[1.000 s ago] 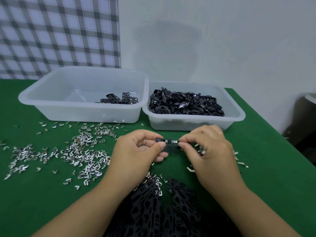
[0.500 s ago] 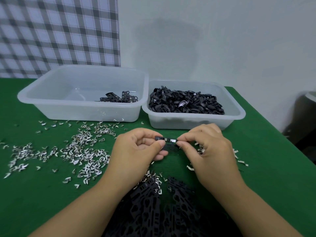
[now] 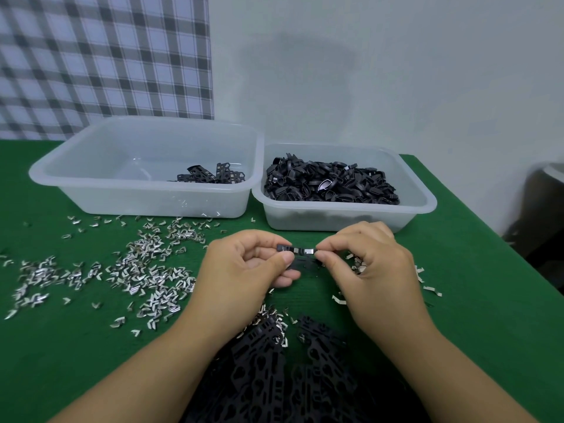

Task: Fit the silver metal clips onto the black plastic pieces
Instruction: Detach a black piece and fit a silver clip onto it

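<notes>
On the left, loose silver clips [image 3: 146, 276] lie scattered on the green table [image 3: 488, 300]. The left hand [image 3: 241, 270] pinches the left end of a black plastic piece [image 3: 300, 260], held above the table between both hands. The right hand [image 3: 369, 267] closes thumb and forefinger on a silver clip [image 3: 309, 251] at the piece's right end. Both parts look light, stiff and slippery, so gripping the edges close to the clip seems best.

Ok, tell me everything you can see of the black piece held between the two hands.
The black plastic piece is a small, flat, matte strip, held roughly level above the green table, in front of the tubs. The left hand pinches its left end and the right hand its right end. Silver metal clips show on its upper edge. Its lower part is dark and blurred.
</notes>
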The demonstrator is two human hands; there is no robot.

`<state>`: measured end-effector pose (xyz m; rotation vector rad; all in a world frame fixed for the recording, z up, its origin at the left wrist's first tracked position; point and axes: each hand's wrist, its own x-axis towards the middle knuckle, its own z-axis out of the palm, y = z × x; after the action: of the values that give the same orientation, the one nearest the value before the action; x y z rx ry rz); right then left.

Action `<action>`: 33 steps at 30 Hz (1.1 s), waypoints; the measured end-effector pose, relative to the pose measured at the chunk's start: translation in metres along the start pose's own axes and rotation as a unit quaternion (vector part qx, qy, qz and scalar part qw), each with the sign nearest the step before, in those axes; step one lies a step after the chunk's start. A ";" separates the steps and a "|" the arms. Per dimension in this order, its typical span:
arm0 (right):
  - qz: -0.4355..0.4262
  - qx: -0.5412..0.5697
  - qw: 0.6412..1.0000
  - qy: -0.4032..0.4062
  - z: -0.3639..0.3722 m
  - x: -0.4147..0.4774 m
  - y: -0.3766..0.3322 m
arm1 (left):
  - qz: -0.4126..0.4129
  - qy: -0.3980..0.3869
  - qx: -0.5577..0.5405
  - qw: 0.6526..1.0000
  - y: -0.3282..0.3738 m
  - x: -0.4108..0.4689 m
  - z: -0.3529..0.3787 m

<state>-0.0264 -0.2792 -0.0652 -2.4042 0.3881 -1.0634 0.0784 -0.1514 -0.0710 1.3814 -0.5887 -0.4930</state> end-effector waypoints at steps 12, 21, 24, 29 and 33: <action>0.109 0.087 0.989 -0.045 0.003 0.000 -0.002 | -0.010 -0.010 -0.010 1.000 0.001 0.001 -0.001; 0.104 0.066 0.991 -0.055 0.003 0.001 -0.005 | -0.002 -0.013 -0.012 1.000 0.001 0.000 0.000; 0.118 0.070 0.988 -0.068 0.005 0.002 -0.007 | 0.002 -0.011 -0.016 1.000 0.001 0.001 0.000; 0.155 0.125 0.978 -0.061 0.004 0.003 -0.007 | 0.008 -0.009 -0.030 0.999 -0.001 0.002 0.000; 0.142 0.112 0.982 -0.054 0.006 0.005 -0.011 | 0.021 0.001 -0.026 0.999 -0.001 0.001 0.000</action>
<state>-0.0178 -0.2706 -0.0594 -2.1201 0.5264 -0.7999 0.0792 -0.1526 -0.0715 1.3184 -0.5988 -0.4711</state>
